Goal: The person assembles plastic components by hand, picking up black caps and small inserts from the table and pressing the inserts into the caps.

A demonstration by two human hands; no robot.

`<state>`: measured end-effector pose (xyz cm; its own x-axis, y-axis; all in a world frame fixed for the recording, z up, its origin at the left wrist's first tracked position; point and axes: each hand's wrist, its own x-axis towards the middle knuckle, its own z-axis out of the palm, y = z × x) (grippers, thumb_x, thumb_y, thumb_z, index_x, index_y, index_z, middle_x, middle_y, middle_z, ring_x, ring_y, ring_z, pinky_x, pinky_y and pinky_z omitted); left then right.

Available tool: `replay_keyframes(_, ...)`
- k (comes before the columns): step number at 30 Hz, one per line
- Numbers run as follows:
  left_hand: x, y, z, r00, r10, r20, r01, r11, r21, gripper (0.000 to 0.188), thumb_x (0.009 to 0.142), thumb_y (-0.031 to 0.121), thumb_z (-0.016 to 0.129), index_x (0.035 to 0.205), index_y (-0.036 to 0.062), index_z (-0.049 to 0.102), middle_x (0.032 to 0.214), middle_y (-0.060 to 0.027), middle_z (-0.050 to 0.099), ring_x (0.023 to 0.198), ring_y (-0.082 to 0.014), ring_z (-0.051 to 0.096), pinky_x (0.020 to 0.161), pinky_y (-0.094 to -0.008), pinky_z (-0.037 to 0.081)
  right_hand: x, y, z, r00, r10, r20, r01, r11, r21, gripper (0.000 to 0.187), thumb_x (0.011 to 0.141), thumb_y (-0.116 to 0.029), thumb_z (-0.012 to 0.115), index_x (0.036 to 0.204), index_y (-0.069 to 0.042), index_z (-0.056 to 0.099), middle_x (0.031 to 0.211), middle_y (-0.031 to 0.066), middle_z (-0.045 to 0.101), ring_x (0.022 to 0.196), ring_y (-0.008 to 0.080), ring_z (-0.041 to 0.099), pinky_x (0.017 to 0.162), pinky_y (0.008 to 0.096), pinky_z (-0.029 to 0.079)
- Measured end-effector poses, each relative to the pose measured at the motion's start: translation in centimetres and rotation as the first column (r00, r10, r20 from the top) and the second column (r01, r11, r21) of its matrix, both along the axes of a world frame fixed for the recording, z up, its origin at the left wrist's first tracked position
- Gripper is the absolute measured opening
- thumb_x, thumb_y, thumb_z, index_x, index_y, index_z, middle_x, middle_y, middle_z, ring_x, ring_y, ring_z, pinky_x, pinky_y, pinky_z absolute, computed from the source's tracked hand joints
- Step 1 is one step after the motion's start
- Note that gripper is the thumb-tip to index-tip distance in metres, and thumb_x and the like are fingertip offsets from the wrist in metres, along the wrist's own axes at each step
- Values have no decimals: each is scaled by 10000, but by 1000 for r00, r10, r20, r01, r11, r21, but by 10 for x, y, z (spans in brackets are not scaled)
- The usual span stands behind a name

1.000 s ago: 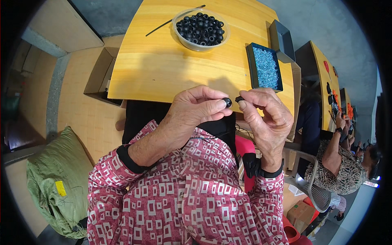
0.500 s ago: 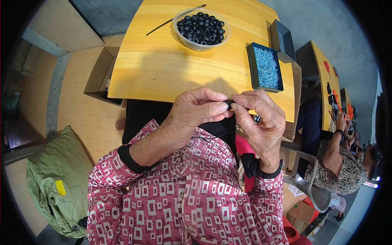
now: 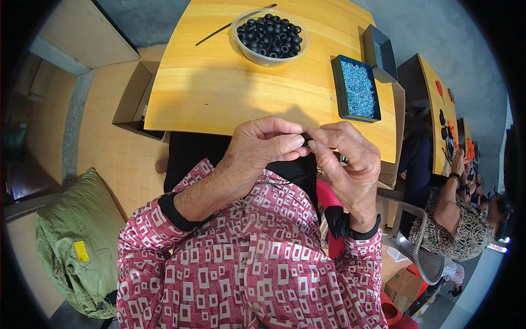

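In front of my body, just off the table's near edge, both hands meet over a small black bead (image 3: pixel 305 139) that the fingertips mostly cover. My left hand (image 3: pixel 262 143) is closed, pinching it between thumb and fingers. From the other side, my right hand (image 3: pixel 353 156) is closed on it too, thumb and forefinger at its right end. Farther off on the table stands a clear round bowl (image 3: pixel 235 41) heaped with black beads (image 3: pixel 269 37) with holes. To its right sits a black tray (image 3: pixel 339 90) of small clear-blue beads (image 3: pixel 359 88).
Behind the blue beads is another black tray (image 3: pixel 379 54). A thin black rod (image 3: pixel 212 36) lies beside the bowl on the wooden table (image 3: pixel 192 98). Cardboard box (image 3: pixel 129 112) and green sack (image 3: pixel 76 241) are at left; a person (image 3: pixel 455 219) works at right.
My right fingers have shifted slightly and cover more of the black bead. The left hand stays almost where it was, and the things on the table have not moved.
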<state>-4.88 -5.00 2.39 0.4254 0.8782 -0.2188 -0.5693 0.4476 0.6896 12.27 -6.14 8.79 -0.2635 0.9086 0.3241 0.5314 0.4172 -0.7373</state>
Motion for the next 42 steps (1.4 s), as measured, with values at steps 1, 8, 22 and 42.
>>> replay_keyframes(1, 0, 0, 0, 1000, 1, -1, -1, 1000, -1, 189, 884, 61, 636, 1045, -35, 615, 970, -99, 643, 885, -174, 666, 803, -240, 561, 1, 1, 0, 1000, 1, -1, -1, 1000, -1, 171, 774, 55, 651, 942, 28, 670, 808, 117, 631, 745, 219, 645, 657, 275, 509)
replay_keyframes(8, 3, -1, 4, 998, -44, -40, 44, 999, -2, 172, 878, 46, 634, 1041, -12, 628, 969, -92, 650, 893, -162, 660, 812, -241, 562, 8, 2, -7, 997, 6, -78, -12, 997, -81, 131, 779, 55, 652, 909, 37, 662, 811, 111, 638, 723, 192, 639, 640, 270, 500)
replay_keyframes(22, 9, -2, -13, 990, 0, -140, 10, 997, 74, 154, 897, 82, 621, 1017, -15, 624, 927, -61, 643, 833, -97, 635, 740, -203, 553, 12, -3, -23, 998, 66, -20, -67, 996, -58, 252, 745, 20, 704, 992, -5, 658, 865, 107, 602, 777, 230, 624, 663, 309, 511)
replay_keyframes(42, 22, -8, -14, 995, -24, -101, 34, 995, 97, 162, 895, 37, 606, 1045, -24, 612, 995, -105, 646, 914, -177, 662, 816, -251, 563, 36, 7, -31, 974, 80, -214, -120, 976, -183, 87, 787, 51, 643, 866, 27, 669, 818, 53, 617, 725, 112, 562, 653, 242, 454)
